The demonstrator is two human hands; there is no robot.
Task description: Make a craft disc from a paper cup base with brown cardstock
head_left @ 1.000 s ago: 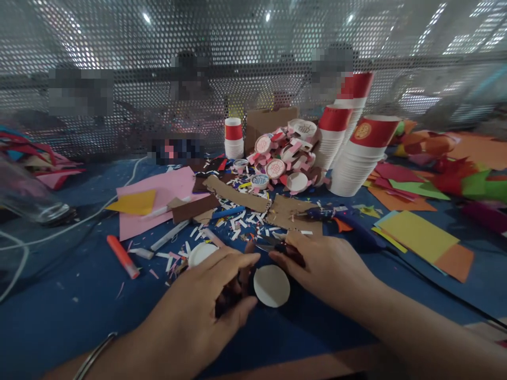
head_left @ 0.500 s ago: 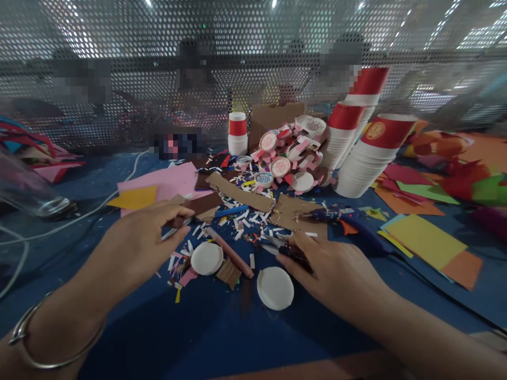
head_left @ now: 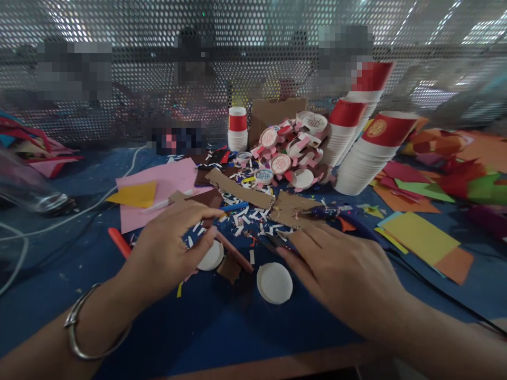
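Note:
My left hand (head_left: 174, 232) reaches over the paper scraps, thumb and forefinger apart around the upper end of a pinkish-brown paper roll (head_left: 235, 252). Whether the fingertips touch the roll is hard to see. My right hand (head_left: 336, 258) lies with its fingers stretched out over dark-handled scissors (head_left: 273, 243), which it partly hides. One white paper disc (head_left: 274, 283) lies between the hands near the front. Another white disc (head_left: 212, 257) is half covered by my left hand. A small brown cardboard piece (head_left: 228, 269) lies beside the roll.
Behind are cardboard strips (head_left: 241, 189), a pile of decorated paper discs (head_left: 281, 163) and tall stacks of paper cups (head_left: 356, 153). A blue glue gun (head_left: 356, 221) and its cord lie right. Coloured paper (head_left: 423, 240), pink sheets (head_left: 158, 184) and a red handle (head_left: 119, 243) lie around.
My left hand has moved right to the paper roll, uncovering the red handle. My right hand's fingers have straightened over the scissors, which they gripped before.

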